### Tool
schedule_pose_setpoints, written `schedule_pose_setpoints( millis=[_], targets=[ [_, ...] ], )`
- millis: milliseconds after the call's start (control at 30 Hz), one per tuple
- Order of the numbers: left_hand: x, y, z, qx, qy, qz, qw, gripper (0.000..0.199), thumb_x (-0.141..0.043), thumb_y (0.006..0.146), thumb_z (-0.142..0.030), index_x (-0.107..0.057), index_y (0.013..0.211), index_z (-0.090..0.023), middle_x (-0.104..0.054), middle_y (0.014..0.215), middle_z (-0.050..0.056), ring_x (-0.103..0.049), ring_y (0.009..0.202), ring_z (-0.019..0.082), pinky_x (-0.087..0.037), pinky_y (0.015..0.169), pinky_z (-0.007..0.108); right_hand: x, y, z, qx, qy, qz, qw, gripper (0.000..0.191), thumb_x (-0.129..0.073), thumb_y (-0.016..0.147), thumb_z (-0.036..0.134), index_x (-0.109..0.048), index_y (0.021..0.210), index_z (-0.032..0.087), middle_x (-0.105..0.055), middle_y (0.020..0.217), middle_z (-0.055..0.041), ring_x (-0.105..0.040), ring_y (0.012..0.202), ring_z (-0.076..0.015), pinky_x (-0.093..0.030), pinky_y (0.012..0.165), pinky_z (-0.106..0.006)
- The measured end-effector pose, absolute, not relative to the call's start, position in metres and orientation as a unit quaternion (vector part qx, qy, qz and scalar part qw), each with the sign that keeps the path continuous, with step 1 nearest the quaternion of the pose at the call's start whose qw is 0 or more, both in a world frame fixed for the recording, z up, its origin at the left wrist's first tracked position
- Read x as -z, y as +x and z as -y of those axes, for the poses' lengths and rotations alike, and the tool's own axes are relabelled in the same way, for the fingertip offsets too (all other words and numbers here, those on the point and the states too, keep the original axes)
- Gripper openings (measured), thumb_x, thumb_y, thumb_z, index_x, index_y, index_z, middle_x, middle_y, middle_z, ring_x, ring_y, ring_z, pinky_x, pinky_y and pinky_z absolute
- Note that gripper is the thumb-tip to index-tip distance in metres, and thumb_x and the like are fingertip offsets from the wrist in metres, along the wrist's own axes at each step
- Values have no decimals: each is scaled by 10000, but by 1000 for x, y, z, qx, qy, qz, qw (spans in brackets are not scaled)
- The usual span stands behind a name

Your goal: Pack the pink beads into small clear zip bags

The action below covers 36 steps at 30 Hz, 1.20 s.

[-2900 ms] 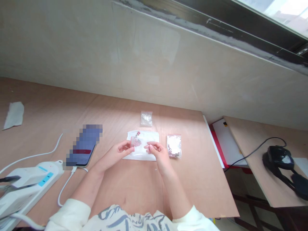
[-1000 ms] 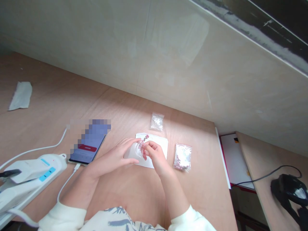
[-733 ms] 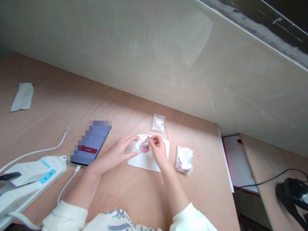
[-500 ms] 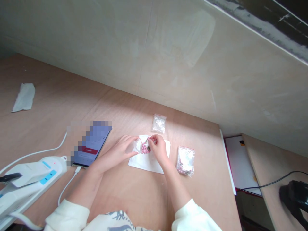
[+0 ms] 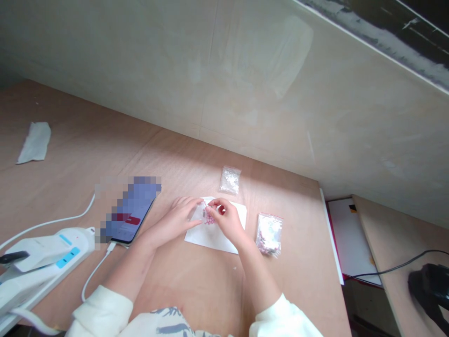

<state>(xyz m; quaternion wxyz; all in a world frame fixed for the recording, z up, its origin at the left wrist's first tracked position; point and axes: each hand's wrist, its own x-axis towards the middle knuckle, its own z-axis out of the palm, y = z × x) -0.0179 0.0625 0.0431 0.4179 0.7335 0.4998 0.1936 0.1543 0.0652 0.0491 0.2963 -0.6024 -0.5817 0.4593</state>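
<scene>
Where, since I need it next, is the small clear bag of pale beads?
In the head view, the small clear bag lies on the plywood table, just beyond the white sheet and left of a red-topped bag.

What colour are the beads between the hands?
The beads are pink; the head view shows them.

Beige tiled wall (image 5: pixel 210 70) behind plywood table (image 5: pixel 87 140)

The left hand (image 5: pixel 178 217) and right hand (image 5: pixel 227 219) meet palms-down, fingers (image 5: pixel 216 203) curled inward.
</scene>
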Motion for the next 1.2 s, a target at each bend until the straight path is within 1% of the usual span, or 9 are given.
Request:
schedule_pose_setpoints(
  millis=[67,167,233,433,567,633,767,1033,1200],
  targets=[
    [-44,-18,-63,-197,732,-505,412,423,-542,692,-363,-472,1088,-230,-491,1137,56,-401,1072,241,-321,905,382,-46,154,-65,-430,-630,570,305,103,-514,673,257,-524,738,177,-504,665,6,-441,580,-117,-361,577,-247],
    [-45,-19,-63,-199,735,-506,405,426,-552,685,-359,-476,1079,-217,-500,1126,62,-408,1063,240,-318,903,381,-34,157,-69,-371,-673,567,296,63,-514,632,173,-514,696,168,-503,684,-10,-477,657,-143,-372,638,-273],
    [-45,-20,-63,-198,738,-506,401,423,-556,683,-356,-479,1073,-211,-503,1125,64,-409,1060,240,-317,902,378,-27,158,-71,-365,-672,578,285,58,-500,624,145,-516,674,171,-504,683,-13,-485,666,-147,-374,652,-278],
    [-45,-18,-63,-193,744,-508,388,410,-551,685,-353,-483,1064,-210,-511,1114,60,-415,1056,240,-317,897,363,-35,156,-68,-382,-662,577,287,34,-500,649,175,-532,658,172,-499,640,-5,-461,614,-137,-367,607,-265],
    [-45,-16,-62,-186,749,-502,390,401,-537,698,-342,-472,1075,-220,-507,1118,55,-413,1059,235,-314,893,362,-49,153,-64,-446,-595,598,299,111,-504,682,235,-562,764,188,-511,681,3,-429,576,-117,-370,584,-249],
    [-45,-16,-63,-184,750,-504,388,396,-536,700,-341,-474,1071,-218,-508,1114,58,-414,1056,237,-316,888,363,-50,153,-65,-414,-612,600,306,130,-505,676,206,-557,794,186,-505,712,-5,-447,625,-128,-376,623,-261],
    [-47,-17,-63,-183,753,-504,380,393,-550,693,-325,-483,1055,-189,-516,1107,68,-423,1039,239,-317,884,358,-40,155,-72,-341,-645,619,291,151,-465,666,105,-555,766,173,-485,765,-31,-475,724,-153,-377,704,-292],
    [-43,-17,-64,-179,758,-507,370,397,-554,691,-318,-475,1057,-186,-517,1102,60,-425,1032,232,-323,882,357,-28,157,-74,-319,-635,653,261,138,-445,689,76,-548,692,168,-486,738,-35,-484,698,-153,-385,662,-283],
    [-42,-15,-63,-167,759,-509,370,402,-542,700,-328,-462,1073,-201,-510,1113,57,-419,1051,232,-321,884,355,-40,154,-68,-349,-608,656,281,102,-477,690,106,-543,670,181,-488,709,-15,-481,679,-142,-389,653,-270]
  ],
)
